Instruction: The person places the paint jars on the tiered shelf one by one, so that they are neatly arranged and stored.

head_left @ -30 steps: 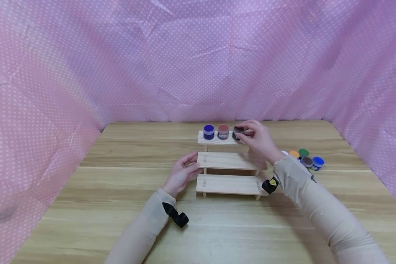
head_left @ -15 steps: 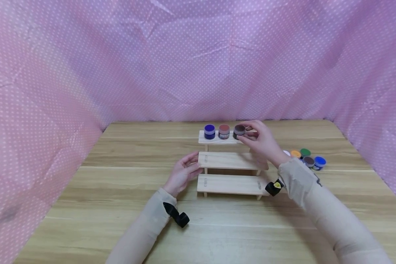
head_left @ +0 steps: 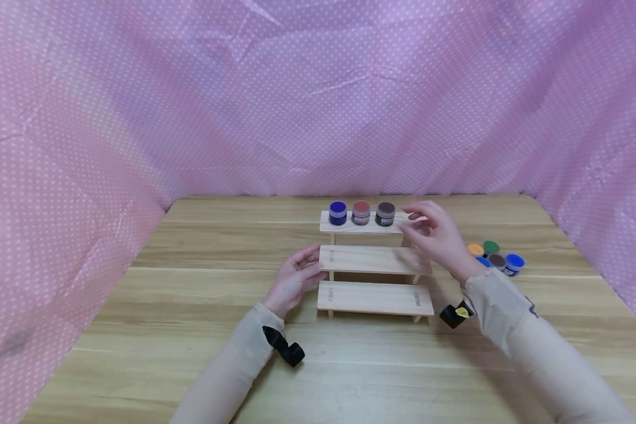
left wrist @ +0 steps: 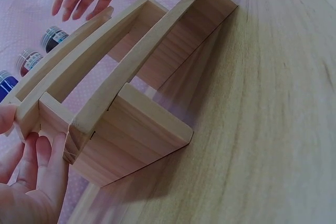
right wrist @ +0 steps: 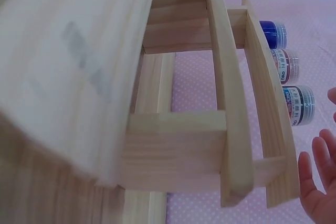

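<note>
A three-step wooden display stand (head_left: 373,297) stands on the table. On its top step sit a violet-lidded paint jar (head_left: 337,214), a reddish-lidded paint jar (head_left: 361,213) and a dark brown-lidded paint jar (head_left: 385,214), in a row. My left hand (head_left: 291,280) grips the left end of the middle step, with the thumb along its edge and the fingers beneath, as the left wrist view shows. Beside the dark brown jar, over the right end of the top step, my right hand (head_left: 439,237) holds nothing, its thumb and fingers spread apart.
Right of the stand, several more paint jars cluster on the table, among them an orange one (head_left: 475,249), a green one (head_left: 490,247) and a blue one (head_left: 514,264). A pink dotted cloth (head_left: 318,106) hangs behind the wooden table (head_left: 217,235).
My right hand has let go of the dark brown paint jar and drawn away to the right, leaving it on the top step. My left hand has kept its hold.
</note>
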A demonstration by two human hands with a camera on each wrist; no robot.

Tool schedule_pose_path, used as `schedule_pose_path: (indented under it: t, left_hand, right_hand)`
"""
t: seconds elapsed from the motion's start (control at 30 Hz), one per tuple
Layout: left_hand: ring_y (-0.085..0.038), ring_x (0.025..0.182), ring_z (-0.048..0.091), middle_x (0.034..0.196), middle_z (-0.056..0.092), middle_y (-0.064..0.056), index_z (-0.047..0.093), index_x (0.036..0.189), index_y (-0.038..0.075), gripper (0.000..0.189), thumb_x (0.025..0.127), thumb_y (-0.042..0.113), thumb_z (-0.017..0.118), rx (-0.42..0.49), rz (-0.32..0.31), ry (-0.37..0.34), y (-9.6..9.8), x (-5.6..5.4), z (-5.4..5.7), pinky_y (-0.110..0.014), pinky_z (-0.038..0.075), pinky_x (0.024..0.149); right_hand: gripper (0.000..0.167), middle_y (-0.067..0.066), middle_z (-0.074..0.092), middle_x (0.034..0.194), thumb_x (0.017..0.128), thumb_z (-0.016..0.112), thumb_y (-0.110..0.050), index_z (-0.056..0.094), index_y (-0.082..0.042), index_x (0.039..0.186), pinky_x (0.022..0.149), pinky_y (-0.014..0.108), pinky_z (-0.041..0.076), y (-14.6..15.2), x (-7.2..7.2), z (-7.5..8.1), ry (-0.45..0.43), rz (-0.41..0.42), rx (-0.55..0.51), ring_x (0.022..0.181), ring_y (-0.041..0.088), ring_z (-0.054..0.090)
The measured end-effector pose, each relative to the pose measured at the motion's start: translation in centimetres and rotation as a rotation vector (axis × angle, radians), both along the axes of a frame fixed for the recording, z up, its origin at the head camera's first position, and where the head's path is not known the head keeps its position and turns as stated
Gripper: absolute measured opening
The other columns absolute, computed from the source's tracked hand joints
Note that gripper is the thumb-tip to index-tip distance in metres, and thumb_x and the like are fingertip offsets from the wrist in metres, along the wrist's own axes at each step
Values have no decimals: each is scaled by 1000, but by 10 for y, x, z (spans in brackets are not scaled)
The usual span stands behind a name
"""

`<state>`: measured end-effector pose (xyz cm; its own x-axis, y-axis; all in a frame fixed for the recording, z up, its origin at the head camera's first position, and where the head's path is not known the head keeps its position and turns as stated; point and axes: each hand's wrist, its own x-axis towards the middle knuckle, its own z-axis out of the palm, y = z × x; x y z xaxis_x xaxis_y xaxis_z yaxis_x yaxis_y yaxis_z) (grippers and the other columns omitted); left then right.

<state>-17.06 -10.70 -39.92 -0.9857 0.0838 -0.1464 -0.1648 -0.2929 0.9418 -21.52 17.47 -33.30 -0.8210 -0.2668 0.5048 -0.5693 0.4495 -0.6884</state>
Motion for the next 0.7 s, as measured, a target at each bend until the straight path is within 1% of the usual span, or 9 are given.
schedule_pose_path:
  t: [0.07, 0.13, 0.23, 0.37, 0.43, 0.53, 0.7]
  left_hand:
    - [-9, 90, 61, 110, 55, -5, 42, 139, -2, 51, 90, -12, 49, 0, 0, 0, 0, 0, 0, -35, 55, 91]
    - [-10, 90, 61, 110, 55, -6, 42, 139, -2, 50, 90, -12, 49, -2, -3, 6, 0, 0, -1, -35, 55, 91]
    - [-10, 90, 62, 110, 55, -7, 42, 138, -3, 50, 90, -12, 49, 0, -5, 11, -1, 1, -2, -35, 55, 91]
    - [-10, 90, 62, 110, 55, -7, 42, 138, -2, 50, 90, -12, 49, 0, -4, 11, -1, 1, -2, -35, 54, 92]
    - [-10, 90, 62, 111, 55, -7, 42, 138, -2, 50, 90, -12, 49, 0, -4, 8, -1, 2, -2, -36, 54, 92]
    - [-10, 91, 62, 112, 55, -8, 43, 138, -2, 50, 90, -11, 50, -4, -5, 9, -1, 2, -2, -36, 54, 92]
    - [-10, 91, 62, 112, 56, -7, 43, 138, -1, 50, 90, -11, 50, -1, -3, 12, 0, 4, -2, -36, 54, 92]
  right_hand:
    - [29, 19, 58, 108, 84, 67, 2, 61, 5, 113, 78, 6, 47, 4, 4, -2, 12, -5, -3, 91, 1, 53]
    - [29, 18, 59, 108, 84, 67, 2, 62, 4, 112, 80, 5, 46, 9, 9, -5, 24, -13, -3, 91, -2, 52]
    - [29, 18, 60, 108, 83, 68, 3, 62, 4, 111, 82, 5, 46, 14, 14, -8, 36, -11, -8, 92, -3, 52]
    - [30, 17, 61, 107, 83, 68, 2, 62, 3, 112, 83, 3, 44, 21, 22, -12, 23, -24, 21, 91, -4, 52]
    - [29, 15, 61, 106, 84, 68, 0, 63, 2, 113, 83, 2, 43, 24, 26, -15, 14, -40, 47, 91, -5, 51]
    - [30, 12, 62, 106, 84, 68, -1, 63, 0, 113, 81, 1, 43, 30, 30, -20, 24, -61, 85, 91, -6, 51]
    - [31, 14, 63, 103, 81, 70, 2, 63, 3, 112, 77, 2, 46, 39, 34, -25, 36, -44, 113, 88, -6, 53]
